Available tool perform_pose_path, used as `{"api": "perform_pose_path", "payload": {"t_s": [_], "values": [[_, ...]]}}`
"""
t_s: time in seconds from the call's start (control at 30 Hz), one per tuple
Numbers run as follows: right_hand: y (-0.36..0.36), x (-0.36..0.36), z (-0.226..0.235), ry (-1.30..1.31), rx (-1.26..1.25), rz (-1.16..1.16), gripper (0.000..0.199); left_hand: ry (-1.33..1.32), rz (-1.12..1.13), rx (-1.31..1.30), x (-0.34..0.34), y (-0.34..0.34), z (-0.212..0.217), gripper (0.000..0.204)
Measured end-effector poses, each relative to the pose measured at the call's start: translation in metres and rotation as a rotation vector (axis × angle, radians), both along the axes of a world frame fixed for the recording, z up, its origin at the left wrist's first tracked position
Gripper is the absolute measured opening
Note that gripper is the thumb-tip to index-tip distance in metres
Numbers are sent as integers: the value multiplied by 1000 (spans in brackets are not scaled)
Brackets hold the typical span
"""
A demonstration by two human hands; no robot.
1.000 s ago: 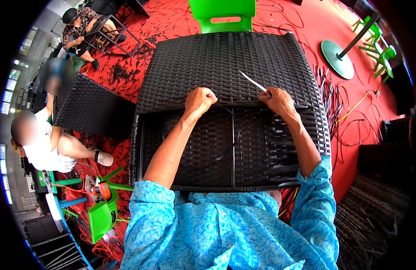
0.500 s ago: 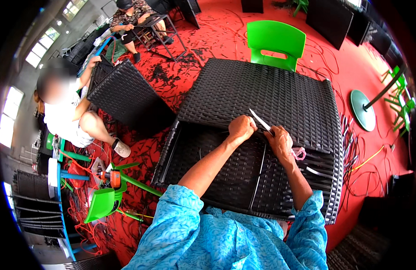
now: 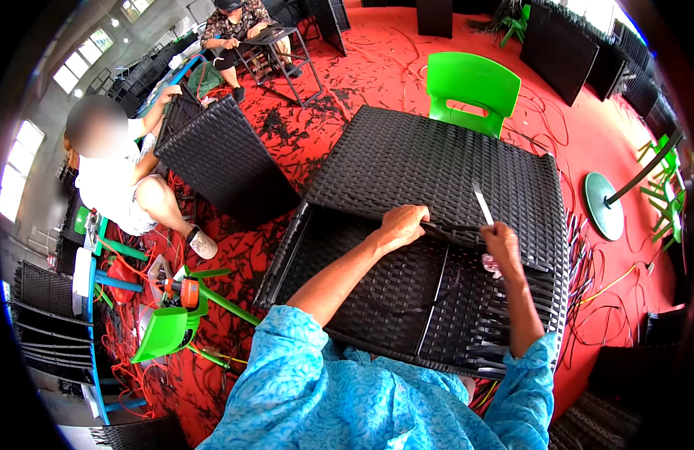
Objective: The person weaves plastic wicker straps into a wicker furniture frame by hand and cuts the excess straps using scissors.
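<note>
While left hand (image 3: 401, 225) pinches black strand (image 3: 450, 226) at wicker panel (image 3: 437, 172) front edge, right hand (image 3: 501, 241) grips pale flat tool (image 3: 483, 203).

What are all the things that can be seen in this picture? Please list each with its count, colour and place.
woven table: one, black, centre, its top tilted away and its side panel facing the person
white strip: one, white, sticking up from the right hand
green chair: one, green, behind the table
woven panel: one, black, on the floor to the left
seated person: one, white shirt, left, beside that panel
second person: one, patterned shirt, top, by a metal frame
round stand base: one, pale green, right
cut strands: many, black, scattered on the red floor
left hand: one, on the table's edge
right hand: one, on the same edge, gripping the white strip
</note>
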State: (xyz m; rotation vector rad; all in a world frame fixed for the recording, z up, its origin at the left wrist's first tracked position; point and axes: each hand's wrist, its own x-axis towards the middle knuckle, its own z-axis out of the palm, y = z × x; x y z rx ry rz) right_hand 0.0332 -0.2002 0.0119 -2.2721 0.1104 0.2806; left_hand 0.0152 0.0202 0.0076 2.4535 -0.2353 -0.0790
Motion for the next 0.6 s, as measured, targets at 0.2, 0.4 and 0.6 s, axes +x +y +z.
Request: {"api": "perform_pose_path", "payload": {"t_s": [0.2,0.4,0.6], "values": [[-156,8,4,-163,379,-259,16,-58,-28,298,-16,39,22,9],[-347,-22,0,-173,304,-523,18,-215,-65,476,-17,50,43,11],[-454,-70,-12,-247,378,-810,26,-71,-38,236,10,36,46,16]]}}
